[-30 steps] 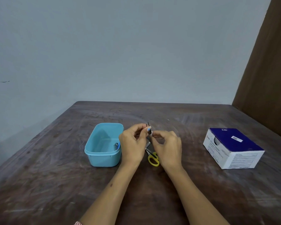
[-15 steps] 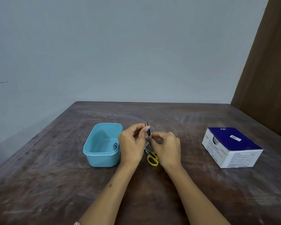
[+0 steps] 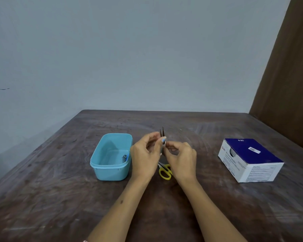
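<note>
**One pair of tweezers, two hands, one BD box**

Just right of the blue tub (image 3: 110, 173), the left hand (image 3: 144, 155) grips one pair of tweezers (image 3: 162, 132) above the worktop (image 3: 59, 206), tips up. The right hand (image 3: 181, 158) pinches them lower down. One pair of yellow-handled scissors (image 3: 165, 172) lies below the hands. Far right of the tub stands one box (image 3: 248, 159) reading "BD" and "Alcohol Swabs"; its finer print is illegible. The tub holds metal tools (image 3: 124, 158), too small to count.
</note>
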`<state>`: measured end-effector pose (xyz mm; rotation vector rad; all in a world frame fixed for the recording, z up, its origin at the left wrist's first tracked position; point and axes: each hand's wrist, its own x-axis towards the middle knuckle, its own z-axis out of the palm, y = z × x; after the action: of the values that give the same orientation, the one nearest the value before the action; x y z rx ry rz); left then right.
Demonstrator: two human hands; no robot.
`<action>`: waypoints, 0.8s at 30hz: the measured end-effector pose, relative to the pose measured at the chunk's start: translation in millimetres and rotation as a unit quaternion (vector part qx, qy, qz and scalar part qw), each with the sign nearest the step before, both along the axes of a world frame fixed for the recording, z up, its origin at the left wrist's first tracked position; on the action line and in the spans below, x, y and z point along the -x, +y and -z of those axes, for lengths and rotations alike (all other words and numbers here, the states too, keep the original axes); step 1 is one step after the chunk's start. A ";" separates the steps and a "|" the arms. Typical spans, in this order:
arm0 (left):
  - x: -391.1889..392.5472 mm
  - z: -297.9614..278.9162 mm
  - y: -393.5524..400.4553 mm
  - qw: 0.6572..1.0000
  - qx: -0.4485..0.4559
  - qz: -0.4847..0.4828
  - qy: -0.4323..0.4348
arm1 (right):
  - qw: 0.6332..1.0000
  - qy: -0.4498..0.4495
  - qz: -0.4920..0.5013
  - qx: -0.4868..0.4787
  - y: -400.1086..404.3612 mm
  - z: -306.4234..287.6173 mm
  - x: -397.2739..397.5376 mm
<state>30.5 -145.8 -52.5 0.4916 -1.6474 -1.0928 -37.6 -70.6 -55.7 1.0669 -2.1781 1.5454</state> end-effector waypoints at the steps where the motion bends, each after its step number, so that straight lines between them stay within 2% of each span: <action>1: 0.3 -0.1 0.4 1.000 0.009 0.004 -0.014 | 1.000 0.007 0.000 0.003 0.0 0.1 0.6; 5: -0.7 0.1 -1.1 0.999 0.041 -0.010 -0.030 | 1.000 0.020 -0.003 -0.002 -1.8 2.7 2.7; 9: -1.9 -0.4 0.4 0.998 0.056 -0.025 -0.012 | 0.995 -0.009 -0.009 -0.101 -4.0 9.5 7.0; 11: -1.4 -0.2 0.2 0.999 0.045 -0.024 0.003 | 0.993 -0.022 0.007 -0.114 -3.1 11.2 9.4; 12: -0.9 0.2 0.1 0.999 0.037 -0.018 0.008 | 0.995 -0.052 0.008 -0.083 -2.3 10.5 11.3; 14: -0.6 1.3 0.8 1.000 0.028 -0.006 0.006 | 0.984 -0.169 -0.043 0.029 0.7 4.8 15.7; 16: -0.8 1.9 1.9 0.999 0.039 -0.003 -0.008 | 0.942 -0.286 -0.127 0.122 3.2 -2.3 18.6; 17: -1.1 1.9 2.2 0.999 0.048 -0.006 -0.012 | 0.927 -0.316 -0.147 0.142 4.0 -4.3 19.5; 20: -1.9 0.7 2.1 0.996 0.085 -0.028 -0.018 | 0.901 -0.371 -0.160 0.158 4.9 -7.0 21.2; 24: -2.8 -1.5 2.9 0.991 0.117 -0.046 -0.040 | 0.892 -0.387 -0.175 0.155 5.5 -7.2 21.8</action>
<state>33.3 -142.9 -51.0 0.4583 -1.7789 -0.8087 -59.3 -65.1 -48.6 0.8486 -2.0909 2.7550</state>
